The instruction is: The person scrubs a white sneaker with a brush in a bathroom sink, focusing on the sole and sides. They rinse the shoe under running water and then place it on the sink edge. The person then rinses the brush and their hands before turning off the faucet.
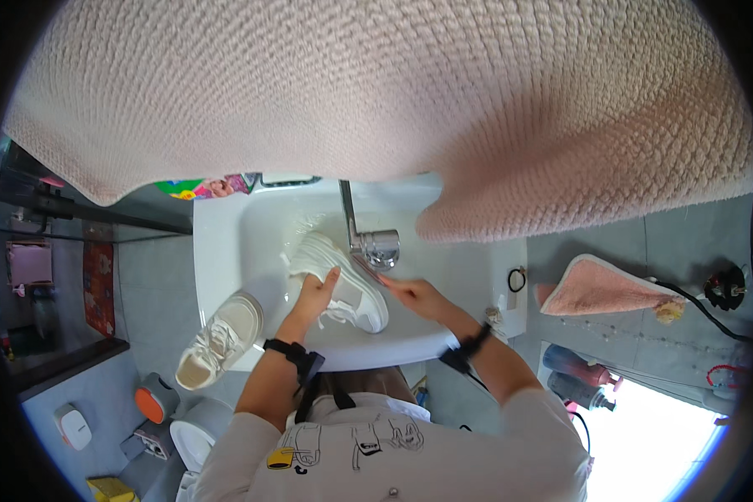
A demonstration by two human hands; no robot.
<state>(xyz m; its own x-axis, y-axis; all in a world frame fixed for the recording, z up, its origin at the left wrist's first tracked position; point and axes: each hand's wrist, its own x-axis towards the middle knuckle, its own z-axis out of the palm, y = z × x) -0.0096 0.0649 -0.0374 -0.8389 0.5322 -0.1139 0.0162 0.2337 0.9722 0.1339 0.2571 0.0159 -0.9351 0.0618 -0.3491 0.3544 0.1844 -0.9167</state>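
A white lace-up sneaker lies on its side in the white washbasin, below the chrome faucet. My left hand grips it at the ankle opening, thumb outside and fingers hidden inside. My right hand is closed around a slim reddish tool, which lies along the sneaker's sole edge. The tool's working end is partly hidden, so I cannot tell its exact kind. A second white sneaker rests tilted across the basin's left front corner, laces up.
A large pale pink towel hangs across the top of the view, hiding the area behind the basin. A black hair tie lies on the right rim. A pink cloth hangs at the right. A toilet stands at lower left.
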